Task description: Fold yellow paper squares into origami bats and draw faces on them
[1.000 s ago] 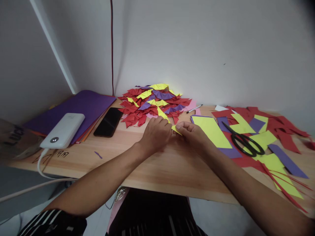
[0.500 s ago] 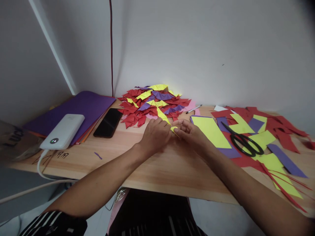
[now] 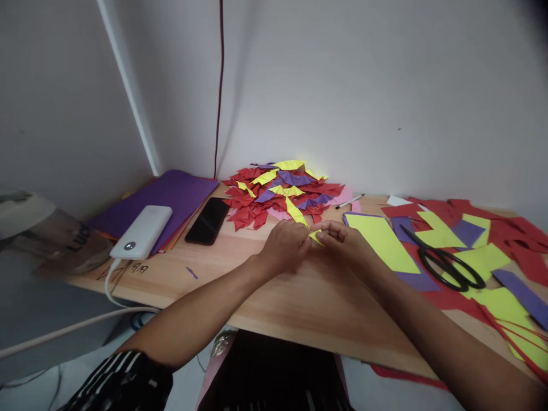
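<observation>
A narrow folded strip of yellow paper (image 3: pixel 296 212) is held between my hands above the wooden table. My left hand (image 3: pixel 286 246) is closed around its middle, with one end sticking out toward the pile. Pinched in the fingers of my right hand (image 3: pixel 342 242) is the other end, partly hidden by the thumb. Just beyond my hands lies a heap of folded paper shapes (image 3: pixel 246 191) in red, yellow and purple. To the right of my right hand sits a stack of yellow sheets (image 3: pixel 383 242) over purple ones.
Black scissors (image 3: pixel 449 265) lie on coloured paper scraps (image 3: pixel 514 231) at right. A pen (image 3: pixel 350 201) is near the wall. At left are a phone (image 3: pixel 208 221), a white power bank (image 3: pixel 141 231) with a cable, purple sheets (image 3: pixel 171 185) and a clear container (image 3: pixel 64 240).
The whole view has shifted, so everything sits further right and slightly lower. Both hands still hold the yellow paper over the same spot on the table.
</observation>
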`<action>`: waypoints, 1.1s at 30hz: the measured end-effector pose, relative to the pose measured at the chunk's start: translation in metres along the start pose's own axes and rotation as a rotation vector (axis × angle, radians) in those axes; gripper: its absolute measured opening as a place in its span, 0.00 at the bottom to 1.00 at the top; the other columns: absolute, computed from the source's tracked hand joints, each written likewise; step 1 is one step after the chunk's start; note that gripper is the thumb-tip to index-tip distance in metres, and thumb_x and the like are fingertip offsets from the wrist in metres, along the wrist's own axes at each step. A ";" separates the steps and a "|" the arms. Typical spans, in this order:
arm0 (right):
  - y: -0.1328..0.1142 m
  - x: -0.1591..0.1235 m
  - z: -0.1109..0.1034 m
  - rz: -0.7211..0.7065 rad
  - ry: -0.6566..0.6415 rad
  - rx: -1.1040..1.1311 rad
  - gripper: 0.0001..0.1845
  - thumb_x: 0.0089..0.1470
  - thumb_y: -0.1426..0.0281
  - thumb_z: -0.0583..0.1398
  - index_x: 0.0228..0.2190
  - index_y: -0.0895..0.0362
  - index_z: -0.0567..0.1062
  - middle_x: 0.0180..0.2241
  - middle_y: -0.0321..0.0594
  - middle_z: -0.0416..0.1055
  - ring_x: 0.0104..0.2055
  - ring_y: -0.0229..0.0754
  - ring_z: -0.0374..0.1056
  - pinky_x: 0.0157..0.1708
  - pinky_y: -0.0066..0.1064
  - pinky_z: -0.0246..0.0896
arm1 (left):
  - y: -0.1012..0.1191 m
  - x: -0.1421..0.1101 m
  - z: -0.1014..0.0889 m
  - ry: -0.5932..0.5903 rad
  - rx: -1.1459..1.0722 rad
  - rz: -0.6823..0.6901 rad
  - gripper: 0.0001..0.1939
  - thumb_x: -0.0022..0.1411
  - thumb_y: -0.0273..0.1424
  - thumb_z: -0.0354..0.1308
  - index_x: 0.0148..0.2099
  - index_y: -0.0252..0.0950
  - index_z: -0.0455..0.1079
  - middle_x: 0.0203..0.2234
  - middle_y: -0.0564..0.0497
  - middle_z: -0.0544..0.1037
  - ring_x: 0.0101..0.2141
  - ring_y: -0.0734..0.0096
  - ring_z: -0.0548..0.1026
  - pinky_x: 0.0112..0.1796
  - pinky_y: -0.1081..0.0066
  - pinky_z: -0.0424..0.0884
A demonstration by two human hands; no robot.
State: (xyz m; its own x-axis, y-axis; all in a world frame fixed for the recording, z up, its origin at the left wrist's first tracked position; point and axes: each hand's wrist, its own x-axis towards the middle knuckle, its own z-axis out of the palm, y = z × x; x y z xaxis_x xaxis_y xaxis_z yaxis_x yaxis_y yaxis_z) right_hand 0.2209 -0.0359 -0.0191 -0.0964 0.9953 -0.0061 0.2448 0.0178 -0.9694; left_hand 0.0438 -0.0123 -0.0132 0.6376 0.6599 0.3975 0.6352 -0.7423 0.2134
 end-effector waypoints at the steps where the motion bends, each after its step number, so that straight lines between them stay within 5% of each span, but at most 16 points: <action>1: 0.002 0.001 0.000 -0.003 0.001 -0.023 0.22 0.47 0.57 0.63 0.40 0.57 0.74 0.27 0.38 0.73 0.27 0.39 0.66 0.24 0.28 0.55 | -0.001 0.000 0.001 0.002 -0.026 -0.005 0.13 0.62 0.26 0.45 0.29 0.34 0.68 0.28 0.48 0.75 0.33 0.68 0.70 0.35 0.67 0.61; 23: -0.002 0.000 0.001 -0.263 0.060 -0.091 0.13 0.51 0.59 0.58 0.29 0.57 0.71 0.28 0.35 0.69 0.30 0.38 0.63 0.32 0.30 0.57 | -0.004 0.003 0.002 -0.006 -0.603 -0.062 0.17 0.62 0.31 0.46 0.21 0.35 0.54 0.19 0.54 0.61 0.25 0.74 0.60 0.30 0.72 0.55; 29: 0.002 0.004 0.001 -0.313 0.077 -0.108 0.15 0.50 0.57 0.58 0.28 0.57 0.71 0.26 0.35 0.68 0.28 0.38 0.62 0.30 0.29 0.56 | -0.002 0.007 -0.005 -0.051 -0.681 -0.122 0.15 0.58 0.31 0.49 0.20 0.34 0.59 0.17 0.55 0.62 0.23 0.75 0.60 0.26 0.74 0.54; 33: 0.004 0.005 0.001 -0.335 0.122 -0.129 0.15 0.50 0.57 0.58 0.28 0.57 0.71 0.26 0.35 0.68 0.28 0.38 0.60 0.30 0.30 0.55 | -0.002 0.010 -0.007 0.012 -0.765 -0.252 0.07 0.53 0.30 0.53 0.30 0.33 0.70 0.23 0.53 0.72 0.25 0.75 0.66 0.28 0.76 0.59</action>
State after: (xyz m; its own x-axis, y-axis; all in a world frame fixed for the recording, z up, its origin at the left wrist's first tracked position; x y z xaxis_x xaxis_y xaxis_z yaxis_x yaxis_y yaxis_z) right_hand 0.2207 -0.0307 -0.0230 -0.0780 0.9361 0.3429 0.3397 0.3483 -0.8736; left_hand 0.0458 -0.0055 -0.0029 0.5079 0.8198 0.2646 0.2818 -0.4484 0.8482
